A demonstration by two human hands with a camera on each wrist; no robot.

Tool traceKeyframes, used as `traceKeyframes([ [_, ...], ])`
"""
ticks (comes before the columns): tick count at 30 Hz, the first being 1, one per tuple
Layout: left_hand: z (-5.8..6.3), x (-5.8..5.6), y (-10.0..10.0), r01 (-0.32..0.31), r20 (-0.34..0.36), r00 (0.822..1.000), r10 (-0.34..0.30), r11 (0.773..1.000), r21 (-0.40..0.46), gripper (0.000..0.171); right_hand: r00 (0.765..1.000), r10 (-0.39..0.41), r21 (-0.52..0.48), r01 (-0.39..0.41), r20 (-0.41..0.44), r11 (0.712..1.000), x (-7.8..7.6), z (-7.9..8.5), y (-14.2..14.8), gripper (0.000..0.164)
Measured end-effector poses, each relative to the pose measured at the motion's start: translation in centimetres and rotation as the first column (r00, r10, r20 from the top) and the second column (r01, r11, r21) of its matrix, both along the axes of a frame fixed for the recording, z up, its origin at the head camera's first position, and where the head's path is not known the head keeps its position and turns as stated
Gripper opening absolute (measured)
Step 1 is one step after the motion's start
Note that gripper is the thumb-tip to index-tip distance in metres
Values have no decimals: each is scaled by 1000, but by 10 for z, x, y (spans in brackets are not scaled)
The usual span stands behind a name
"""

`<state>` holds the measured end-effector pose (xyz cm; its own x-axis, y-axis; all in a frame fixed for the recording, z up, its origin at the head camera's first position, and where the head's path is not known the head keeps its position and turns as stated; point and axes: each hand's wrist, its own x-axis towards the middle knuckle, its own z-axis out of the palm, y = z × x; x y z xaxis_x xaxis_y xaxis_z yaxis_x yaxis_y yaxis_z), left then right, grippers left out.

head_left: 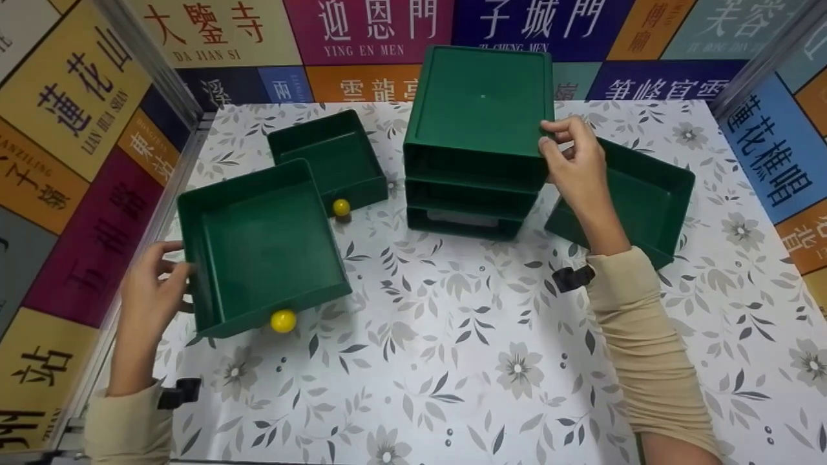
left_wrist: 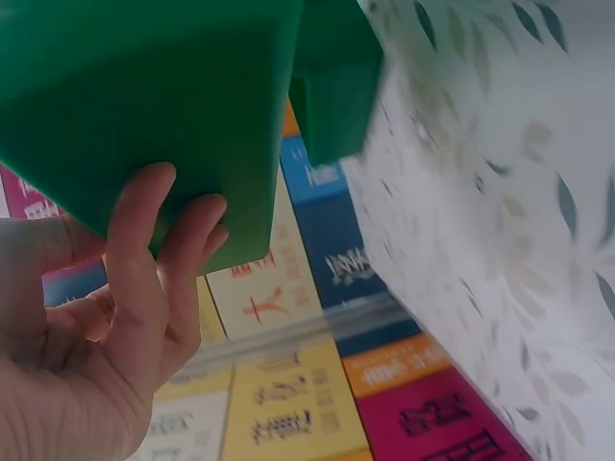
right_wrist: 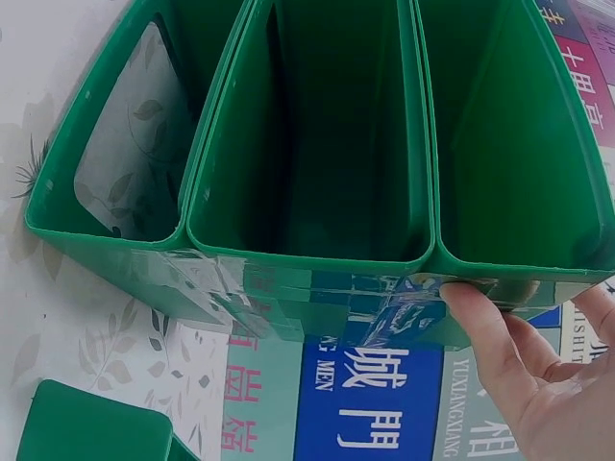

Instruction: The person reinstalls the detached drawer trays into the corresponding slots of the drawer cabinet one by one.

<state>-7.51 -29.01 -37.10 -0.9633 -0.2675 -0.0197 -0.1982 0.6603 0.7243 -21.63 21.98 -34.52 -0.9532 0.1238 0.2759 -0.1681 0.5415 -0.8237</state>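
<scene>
My left hand (head_left: pixel 152 287) holds a green drawer (head_left: pixel 268 239) by its left wall, raised off the table and tilted. A yellow round knob (head_left: pixel 283 321) sits on the drawer's front. In the left wrist view the fingers (left_wrist: pixel 144 206) press on the drawer's outer wall. My right hand (head_left: pixel 577 161) grips the right edge of a green three-tier drawer cabinet (head_left: pixel 484 103), near its top front corner. Its thumb (right_wrist: pixel 480 322) lies against the cabinet's side in the right wrist view. All three slots of the cabinet face forward with no drawers in them.
Behind the held drawer, a second green drawer (head_left: pixel 336 155) with a yellow knob (head_left: pixel 341 207) lies on the table. A third green drawer (head_left: pixel 639 200) rests right of the cabinet, partly behind my right forearm. Printed panels (head_left: pixel 375 39) wall the floral-patterned table (head_left: pixel 452 361) at back and sides.
</scene>
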Motion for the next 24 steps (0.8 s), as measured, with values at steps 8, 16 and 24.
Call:
traceKeyframes([
  [8,12,-9,32,108,-23,994,-108,994,25,37,1000,2,3,-2,18,1000,7,8,-2,27],
  [16,24,-15,62,208,-22,978,-207,977,48,35,999,24,-16,-23,25,1000,22,27,-12,26],
  [24,30,-22,87,286,-15,958,-285,956,72,34,998,46,-25,-46,33,999,17,22,-8,26],
])
